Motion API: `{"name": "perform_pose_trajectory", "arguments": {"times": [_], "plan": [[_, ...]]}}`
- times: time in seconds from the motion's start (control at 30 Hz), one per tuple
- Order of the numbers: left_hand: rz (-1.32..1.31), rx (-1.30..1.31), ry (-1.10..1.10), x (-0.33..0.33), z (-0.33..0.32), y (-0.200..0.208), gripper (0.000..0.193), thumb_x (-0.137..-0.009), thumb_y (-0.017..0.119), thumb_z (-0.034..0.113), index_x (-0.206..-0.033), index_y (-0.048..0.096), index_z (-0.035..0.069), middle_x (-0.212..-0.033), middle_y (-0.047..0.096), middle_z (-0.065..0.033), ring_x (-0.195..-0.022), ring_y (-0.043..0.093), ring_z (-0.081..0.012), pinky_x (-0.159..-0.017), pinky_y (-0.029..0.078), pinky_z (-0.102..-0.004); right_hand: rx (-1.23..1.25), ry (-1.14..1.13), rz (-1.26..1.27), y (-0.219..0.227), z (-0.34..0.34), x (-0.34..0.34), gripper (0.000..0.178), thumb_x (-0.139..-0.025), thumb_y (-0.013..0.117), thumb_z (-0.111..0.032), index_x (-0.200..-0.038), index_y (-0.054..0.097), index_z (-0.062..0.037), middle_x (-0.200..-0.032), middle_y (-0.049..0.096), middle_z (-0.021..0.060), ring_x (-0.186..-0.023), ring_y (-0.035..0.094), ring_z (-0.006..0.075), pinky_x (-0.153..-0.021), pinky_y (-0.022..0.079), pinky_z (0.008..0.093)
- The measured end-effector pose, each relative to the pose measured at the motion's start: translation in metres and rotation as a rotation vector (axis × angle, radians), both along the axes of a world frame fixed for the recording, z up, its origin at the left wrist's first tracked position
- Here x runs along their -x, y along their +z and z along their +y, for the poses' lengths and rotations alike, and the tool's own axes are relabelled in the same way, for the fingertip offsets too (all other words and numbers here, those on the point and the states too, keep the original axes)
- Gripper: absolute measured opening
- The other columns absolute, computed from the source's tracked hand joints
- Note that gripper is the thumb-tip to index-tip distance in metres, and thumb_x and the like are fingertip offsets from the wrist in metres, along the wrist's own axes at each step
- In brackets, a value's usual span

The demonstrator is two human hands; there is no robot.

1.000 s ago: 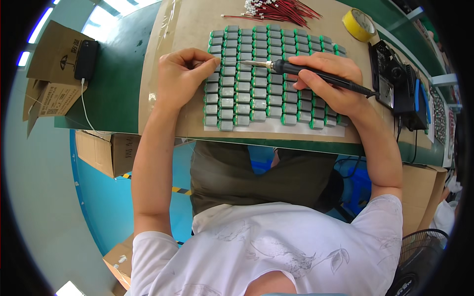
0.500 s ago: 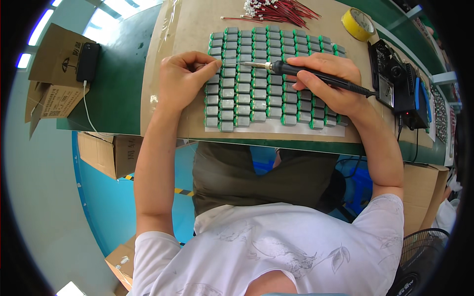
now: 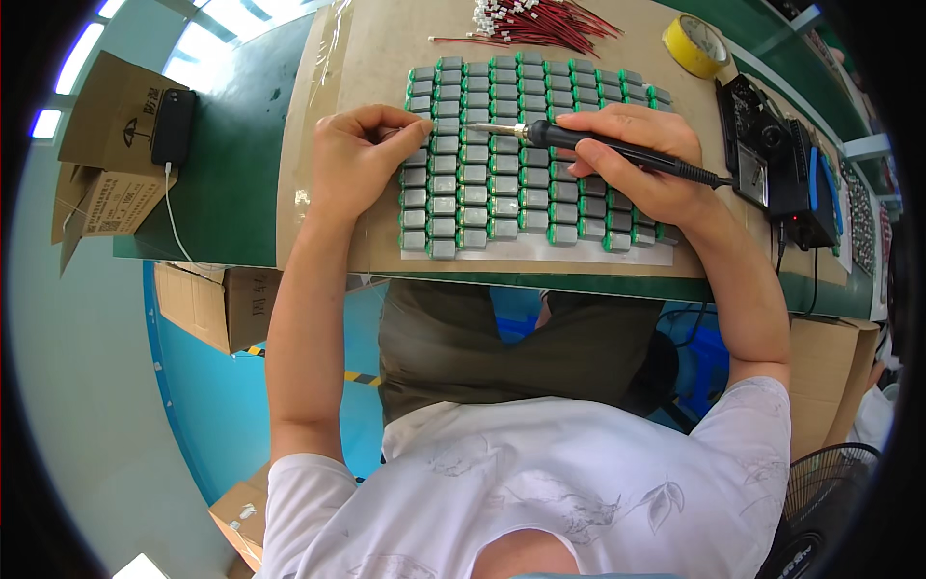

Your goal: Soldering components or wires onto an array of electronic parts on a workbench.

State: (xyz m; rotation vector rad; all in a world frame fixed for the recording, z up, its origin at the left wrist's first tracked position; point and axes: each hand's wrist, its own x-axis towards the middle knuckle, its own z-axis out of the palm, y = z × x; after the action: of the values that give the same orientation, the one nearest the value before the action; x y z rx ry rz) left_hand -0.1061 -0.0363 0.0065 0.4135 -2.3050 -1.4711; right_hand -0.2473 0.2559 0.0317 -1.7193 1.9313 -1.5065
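In the head view, the iron (image 3: 545, 133) is gripped by the right hand (image 3: 641, 154); its tip is held at the left part of the blocks (image 3: 504, 183), but touch cannot be told; by the blocks' left edge, the left hand's (image 3: 362, 159) thumb and finger are pinched together; whether a thing is held there cannot be told; the blocks are laid in rows on a white sheet (image 3: 579, 254), near the table's (image 3: 231, 183) front edge; room is left between the left hand and the phone (image 3: 172, 125); the far edge is neared by red wires (image 3: 569, 29).
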Motion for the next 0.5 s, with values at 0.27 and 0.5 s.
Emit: {"name": "perform_pose_trajectory", "arguments": {"times": [0.27, 0.5], "plan": [[0.003, 0.034, 0.004, -0.0003, -0.0001, -0.0015, 0.020, -0.082, 0.086, 0.015, -0.089, 0.081, -0.003, -0.070, 0.072, -0.0010, -0.064, 0.060, -0.0048, -0.060, 0.048, -0.0226, 0.003, -0.001, 0.029, 0.0010, -0.0003, 0.0002, 0.028, -0.096, 0.066, 0.003, -0.123, 0.071, 0.0080, -0.093, 0.077, 0.0154, -0.079, 0.076, 0.0175, -0.069, 0.060, 0.0281], [-0.012, 0.055, 0.015, -0.0014, 0.0011, 0.0000, 0.021, -0.082, 0.087, 0.016, -0.090, 0.082, -0.002, -0.070, 0.072, -0.0014, -0.064, 0.060, -0.0044, -0.060, 0.049, -0.0222, -0.011, -0.004, 0.010, -0.0007, -0.0015, -0.0003, 0.028, -0.096, 0.065, 0.004, -0.123, 0.071, 0.0079, -0.095, 0.077, 0.0158, -0.079, 0.077, 0.0180, -0.072, 0.061, 0.0278]]}}
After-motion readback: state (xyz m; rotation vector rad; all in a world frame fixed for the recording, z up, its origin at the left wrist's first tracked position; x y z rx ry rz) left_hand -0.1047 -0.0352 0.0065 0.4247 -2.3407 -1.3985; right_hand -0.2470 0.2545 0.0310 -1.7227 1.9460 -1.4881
